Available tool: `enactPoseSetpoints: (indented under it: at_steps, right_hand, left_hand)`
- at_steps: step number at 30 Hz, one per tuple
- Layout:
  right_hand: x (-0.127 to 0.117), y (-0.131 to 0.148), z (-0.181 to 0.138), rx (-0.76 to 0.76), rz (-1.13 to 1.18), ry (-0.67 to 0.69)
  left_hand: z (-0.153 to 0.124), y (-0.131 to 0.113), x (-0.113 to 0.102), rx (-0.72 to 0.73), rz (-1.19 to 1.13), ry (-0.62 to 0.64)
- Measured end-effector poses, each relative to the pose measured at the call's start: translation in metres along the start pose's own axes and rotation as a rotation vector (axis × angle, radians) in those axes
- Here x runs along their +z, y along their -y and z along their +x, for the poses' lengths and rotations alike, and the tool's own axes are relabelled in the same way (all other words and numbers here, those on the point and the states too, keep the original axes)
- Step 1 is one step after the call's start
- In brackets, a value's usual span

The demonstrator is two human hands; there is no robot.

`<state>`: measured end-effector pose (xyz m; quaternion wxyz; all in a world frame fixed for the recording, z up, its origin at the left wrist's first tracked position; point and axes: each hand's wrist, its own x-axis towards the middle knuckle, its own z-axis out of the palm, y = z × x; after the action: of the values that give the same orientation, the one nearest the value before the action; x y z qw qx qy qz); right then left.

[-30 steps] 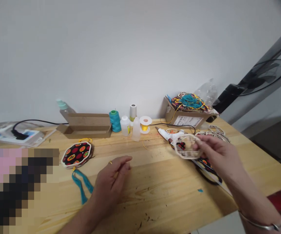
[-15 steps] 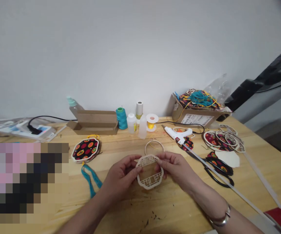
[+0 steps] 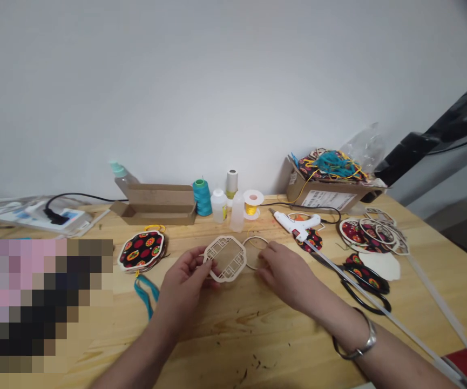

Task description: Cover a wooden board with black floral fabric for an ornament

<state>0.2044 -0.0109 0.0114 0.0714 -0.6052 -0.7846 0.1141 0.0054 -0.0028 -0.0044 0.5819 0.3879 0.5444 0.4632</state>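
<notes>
A: Matl of lattice frame [image 3: 216, 248]?
B: Thin pale wood, matt, smooth. The ring [image 3: 257, 237] next to it looks the same, v. thin.
A: And table [image 3: 257, 324]?
B: Light wood planks, low sheen, clear grain, dark specks.
A: Others, quick.
B: The patterned pc [image 3: 142, 249] is printed cloth, matt; box [image 3: 154, 202] brown cardboard, matt; glue gun [image 3: 298, 220] white plastic, slight gloss; bracelet [image 3: 372, 336] shiny metal; bag [image 3: 365, 146] clear glossy plastic.
</notes>
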Motion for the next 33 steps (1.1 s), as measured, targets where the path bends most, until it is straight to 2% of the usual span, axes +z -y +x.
enactPoseSetpoints:
  at_steps: [8, 15, 17, 20, 22, 24, 26, 30, 33]
  right_hand:
    - [0.025, -0.011, 0.002, -0.107, -0.006, -0.063]
    - [0.035, -0.016, 0.000, -0.200, 0.047, -0.409]
    - [0.037, -0.011, -0.003, -0.287, 0.078, -0.468]
    - [0.039, -0.003, -0.009, -0.413, 0.086, -0.472]
    - [0.039, 0.002, -0.013, -0.465, 0.059, -0.446]
    - [0.039, 0.006, -0.016, -0.503, 0.022, -0.420]
    - [0.038, 0.009, -0.018, -0.545, -0.004, -0.400]
    - [0.034, 0.014, -0.019, -0.636, -0.033, -0.365]
    - [0.030, 0.017, -0.020, -0.667, 0.040, -0.355]
  left_hand:
    - [0.005, 0.003, -0.003, 0.053, 0.008, -0.061]
    - [0.008, 0.004, -0.007, -0.018, 0.316, -0.100]
    - [0.010, 0.007, -0.009, 0.082, 0.461, -0.118]
    - [0.011, 0.012, -0.012, 0.386, 0.697, -0.174]
    - [0.009, 0.013, -0.013, 0.544, 0.775, -0.211]
    - [0.005, 0.013, -0.011, 0.610, 0.772, -0.198]
    - [0.000, 0.010, -0.008, 0.580, 0.717, -0.127]
    - [-0.008, 0.004, -0.003, 0.339, 0.577, 0.042]
    - [-0.010, 0.001, -0.001, 0.265, 0.505, 0.100]
